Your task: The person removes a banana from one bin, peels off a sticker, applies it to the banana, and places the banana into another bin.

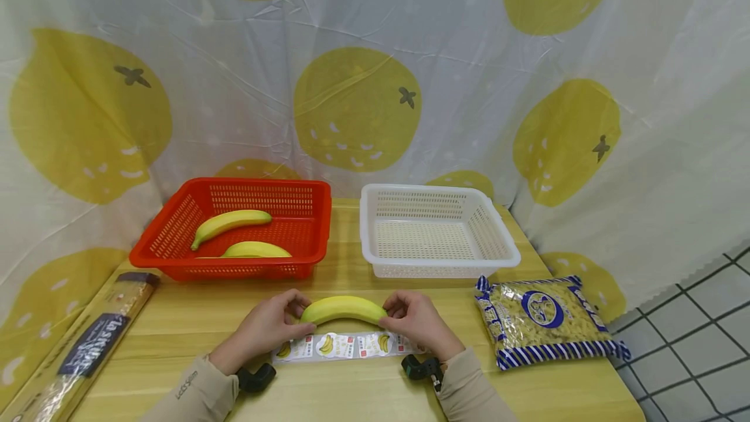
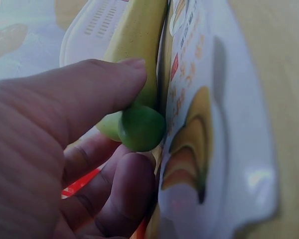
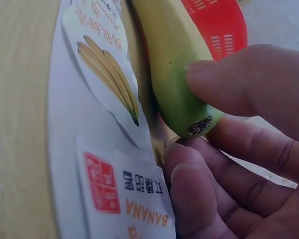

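A yellow banana (image 1: 344, 308) with greenish ends lies crosswise between both hands, just behind a strip of banana stickers (image 1: 340, 346) on the table. My left hand (image 1: 266, 327) pinches its left end; in the left wrist view the thumb presses the green tip (image 2: 142, 128). On the right end, my right hand (image 1: 418, 321) grips with thumb and fingers, close to the dark cut stub (image 3: 200, 125). White stickers with printed bananas and red marks run beside the fruit in both wrist views.
Behind the left hand stands a red basket (image 1: 319, 239) with bananas (image 1: 234, 221) inside. A white basket (image 1: 439, 269) is at the back right. A blue-striped pasta bag (image 1: 541, 318) lies at the right, a long spaghetti pack (image 1: 94, 347) along the left edge.
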The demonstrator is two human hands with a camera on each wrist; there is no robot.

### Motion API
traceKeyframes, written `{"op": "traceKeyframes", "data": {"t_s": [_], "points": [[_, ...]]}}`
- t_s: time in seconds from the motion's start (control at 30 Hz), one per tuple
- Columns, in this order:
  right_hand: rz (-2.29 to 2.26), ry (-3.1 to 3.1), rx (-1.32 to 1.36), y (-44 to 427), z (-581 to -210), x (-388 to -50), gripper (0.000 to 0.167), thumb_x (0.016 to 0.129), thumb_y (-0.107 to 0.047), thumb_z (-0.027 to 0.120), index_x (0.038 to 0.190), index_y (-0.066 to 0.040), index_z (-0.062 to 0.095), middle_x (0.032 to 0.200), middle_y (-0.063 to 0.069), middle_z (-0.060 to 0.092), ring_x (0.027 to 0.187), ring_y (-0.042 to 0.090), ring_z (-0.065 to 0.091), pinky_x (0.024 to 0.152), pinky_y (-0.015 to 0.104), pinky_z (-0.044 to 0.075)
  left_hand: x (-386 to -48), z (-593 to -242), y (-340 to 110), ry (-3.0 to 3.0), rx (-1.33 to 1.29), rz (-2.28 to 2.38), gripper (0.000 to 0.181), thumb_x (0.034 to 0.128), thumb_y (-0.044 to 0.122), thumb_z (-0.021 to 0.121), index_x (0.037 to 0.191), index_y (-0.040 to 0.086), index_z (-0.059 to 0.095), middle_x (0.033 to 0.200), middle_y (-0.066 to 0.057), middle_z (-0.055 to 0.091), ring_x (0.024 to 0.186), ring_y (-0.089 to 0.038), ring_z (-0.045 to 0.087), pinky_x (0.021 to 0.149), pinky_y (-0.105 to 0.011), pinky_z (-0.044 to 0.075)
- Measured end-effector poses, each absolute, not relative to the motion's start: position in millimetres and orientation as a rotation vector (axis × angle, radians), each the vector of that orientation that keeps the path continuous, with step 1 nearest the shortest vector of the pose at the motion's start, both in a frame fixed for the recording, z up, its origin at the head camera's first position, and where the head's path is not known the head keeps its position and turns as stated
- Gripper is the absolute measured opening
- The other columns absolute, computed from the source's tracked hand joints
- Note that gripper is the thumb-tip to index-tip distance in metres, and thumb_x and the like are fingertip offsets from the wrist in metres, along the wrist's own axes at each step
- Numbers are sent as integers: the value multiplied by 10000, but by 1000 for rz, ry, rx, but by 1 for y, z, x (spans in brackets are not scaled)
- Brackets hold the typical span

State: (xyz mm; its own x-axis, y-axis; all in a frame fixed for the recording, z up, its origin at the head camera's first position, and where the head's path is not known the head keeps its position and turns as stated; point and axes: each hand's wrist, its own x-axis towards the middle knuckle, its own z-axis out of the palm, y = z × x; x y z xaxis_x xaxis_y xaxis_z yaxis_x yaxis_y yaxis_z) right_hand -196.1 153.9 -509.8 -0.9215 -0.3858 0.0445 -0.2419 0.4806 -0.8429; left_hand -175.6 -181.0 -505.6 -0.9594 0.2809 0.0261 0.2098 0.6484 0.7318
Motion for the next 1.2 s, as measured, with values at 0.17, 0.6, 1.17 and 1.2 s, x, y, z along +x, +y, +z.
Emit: {"op": "traceKeyframes", "data": {"t_s": [0.17,0.6,1.17,1.2], "points": [[-1408,2561,-543,154,-508,-195,228,863,-201,843,1009,-99,701,888,-18,693,792,118,655,708,243,553,-175,-506,-181,2794,423,1190,454,815,389,880,1146,156,674,949,46,665,742,-69,614,663,-242,493],[-1507,2613,-509,155,-500,-192,265,899,-239,813,1052,-56,698,904,7,689,788,129,632,690,247,543,-175,-505,-182,2797,393,1151,529,788,420,895,1197,165,677,984,36,673,767,-82,600,697,-259,497],[-628,2723,-1366,71,-468,-160,203,912,-273,794,1050,-126,771,972,-49,706,813,-9,601,711,55,418,-176,-506,-186,2851,510,1068,569,768,453,900,1212,183,670,975,66,658,708,-26,539,642,-234,457],[-581,2732,-1379,68,-469,-159,228,915,-287,793,1077,-129,768,998,-52,705,844,2,607,731,58,419,-177,-506,-185,2851,518,1068,565,771,455,898,1212,185,671,976,68,658,700,-24,535,637,-233,456]]}}
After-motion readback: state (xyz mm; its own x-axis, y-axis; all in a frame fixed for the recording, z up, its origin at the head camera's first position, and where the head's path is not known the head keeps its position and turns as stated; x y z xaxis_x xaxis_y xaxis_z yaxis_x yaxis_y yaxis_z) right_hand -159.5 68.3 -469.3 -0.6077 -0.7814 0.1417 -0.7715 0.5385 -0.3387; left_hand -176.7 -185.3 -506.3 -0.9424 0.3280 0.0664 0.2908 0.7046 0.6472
